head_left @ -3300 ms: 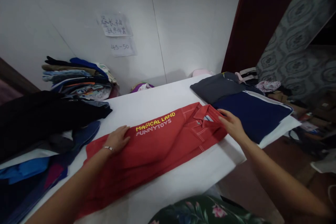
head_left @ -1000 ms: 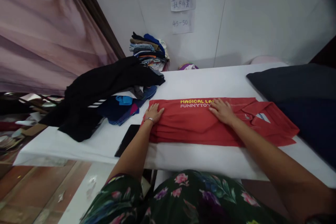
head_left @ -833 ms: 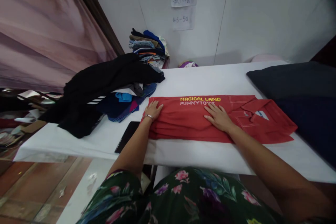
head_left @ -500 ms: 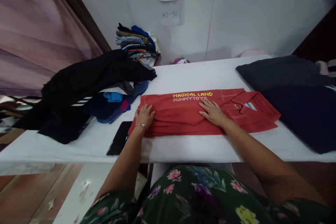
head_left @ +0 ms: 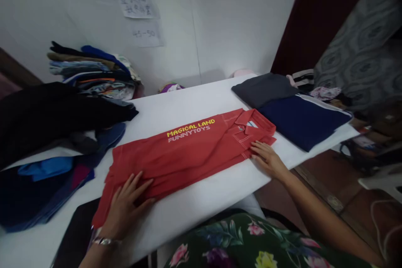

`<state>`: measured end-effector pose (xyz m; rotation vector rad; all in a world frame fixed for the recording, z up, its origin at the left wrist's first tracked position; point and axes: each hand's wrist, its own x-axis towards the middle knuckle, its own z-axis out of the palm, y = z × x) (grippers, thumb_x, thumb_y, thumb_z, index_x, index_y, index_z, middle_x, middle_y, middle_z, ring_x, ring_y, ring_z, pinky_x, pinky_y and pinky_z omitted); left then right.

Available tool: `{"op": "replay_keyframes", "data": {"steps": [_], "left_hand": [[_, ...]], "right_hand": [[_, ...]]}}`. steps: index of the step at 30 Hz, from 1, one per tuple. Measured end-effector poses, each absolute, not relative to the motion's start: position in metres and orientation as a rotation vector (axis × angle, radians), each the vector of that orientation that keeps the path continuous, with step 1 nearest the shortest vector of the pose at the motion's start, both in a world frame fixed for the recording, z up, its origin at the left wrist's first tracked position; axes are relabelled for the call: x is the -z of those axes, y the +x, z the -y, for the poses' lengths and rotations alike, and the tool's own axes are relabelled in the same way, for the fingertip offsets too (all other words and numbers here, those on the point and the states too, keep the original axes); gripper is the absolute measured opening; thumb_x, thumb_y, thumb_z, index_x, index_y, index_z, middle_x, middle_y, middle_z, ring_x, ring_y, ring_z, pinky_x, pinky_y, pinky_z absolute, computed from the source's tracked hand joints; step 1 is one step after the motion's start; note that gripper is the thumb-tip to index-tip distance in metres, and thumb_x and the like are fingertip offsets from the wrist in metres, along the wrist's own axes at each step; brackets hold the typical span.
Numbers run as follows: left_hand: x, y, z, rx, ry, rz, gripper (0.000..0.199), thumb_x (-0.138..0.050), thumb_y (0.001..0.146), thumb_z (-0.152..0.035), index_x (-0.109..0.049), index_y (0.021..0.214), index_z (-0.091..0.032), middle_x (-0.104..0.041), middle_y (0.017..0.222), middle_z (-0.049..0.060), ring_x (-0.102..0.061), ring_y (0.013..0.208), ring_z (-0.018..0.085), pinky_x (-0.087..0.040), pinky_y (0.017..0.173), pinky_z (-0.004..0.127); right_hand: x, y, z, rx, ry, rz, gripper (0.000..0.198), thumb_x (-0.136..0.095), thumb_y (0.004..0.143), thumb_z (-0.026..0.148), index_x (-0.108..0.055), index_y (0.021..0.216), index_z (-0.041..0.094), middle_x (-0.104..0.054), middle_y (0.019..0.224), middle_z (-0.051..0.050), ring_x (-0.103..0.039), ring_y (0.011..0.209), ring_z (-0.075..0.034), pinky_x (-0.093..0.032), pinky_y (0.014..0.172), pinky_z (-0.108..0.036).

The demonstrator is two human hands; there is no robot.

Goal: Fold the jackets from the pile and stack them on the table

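A red shirt (head_left: pixel 188 155), folded lengthwise into a long strip, lies on the white-covered table (head_left: pixel 201 201). Yellow and white lettering runs along its far side, and its collar points right. At the hem end on the left, my left hand (head_left: pixel 125 201) rests flat on the cloth with its fingers spread. My right hand (head_left: pixel 266 159) lies with stretched fingers on the near edge by the collar and chest pocket. Neither hand grips the fabric. A dark phone-like slab (head_left: pixel 77 234) sits beside my left wrist, partly hidden by the shirt hem.
On the left is a loose heap of black clothes (head_left: pixel 59 121) with blue garments (head_left: pixel 47 167) in front. Behind it rises a stack of folded clothes (head_left: pixel 91 67). Folded grey (head_left: pixel 266 88) and navy garments (head_left: pixel 298 117) lie at the right. A wall (head_left: pixel 226 16) stands behind the table.
My view has swung to the right. My right hand has slid from the middle of the shirt to its near edge by the collar. My left hand stays at the hem end.
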<state>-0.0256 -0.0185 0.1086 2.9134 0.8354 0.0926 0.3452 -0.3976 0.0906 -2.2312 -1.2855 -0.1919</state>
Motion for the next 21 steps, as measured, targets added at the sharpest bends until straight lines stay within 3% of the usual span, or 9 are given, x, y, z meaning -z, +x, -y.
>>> {"op": "replay_keyframes", "data": {"steps": [5,10,16,21], "left_hand": [[-0.104,-0.024,0.011,-0.232,2.909,-0.761,0.040,-0.037,0.084,-0.044,-0.063,0.115,-0.040,-0.042,0.145,-0.006,-0.028,0.139,0.023,-0.031,0.109,0.048],[-0.105,-0.019,0.007,-0.186,2.960,-0.773,0.047,-0.038,0.080,-0.027,-0.063,0.119,-0.030,-0.047,0.141,-0.001,-0.035,0.136,0.025,-0.035,0.109,0.046],[-0.122,-0.018,0.010,-0.131,3.029,-0.752,0.058,-0.036,0.073,-0.010,-0.058,0.126,-0.019,-0.055,0.135,0.003,-0.047,0.127,0.020,-0.037,0.108,0.036],[-0.119,-0.030,0.017,-0.159,3.083,-0.769,0.063,-0.038,0.066,-0.004,-0.060,0.123,-0.017,-0.057,0.131,0.005,-0.048,0.126,0.020,-0.039,0.107,0.038]], "right_hand": [[-0.100,0.365,0.410,0.302,-2.309,1.239,0.039,-0.036,0.092,0.029,-0.060,0.123,0.026,-0.055,0.133,-0.006,-0.039,0.133,-0.023,-0.038,0.106,-0.050],[-0.104,0.381,0.392,0.384,-2.459,1.286,0.041,-0.041,0.090,0.025,-0.058,0.127,0.022,-0.047,0.141,-0.008,-0.033,0.136,-0.025,-0.035,0.106,-0.049],[-0.085,0.411,0.384,0.463,-2.422,1.351,0.037,-0.040,0.086,0.015,-0.068,0.109,0.023,-0.069,0.112,-0.005,-0.059,0.112,-0.025,-0.041,0.098,-0.050],[-0.065,0.423,0.396,0.555,-2.345,1.327,0.038,-0.039,0.087,0.015,-0.070,0.107,0.022,-0.070,0.109,-0.005,-0.060,0.112,-0.024,-0.046,0.093,-0.045]]}}
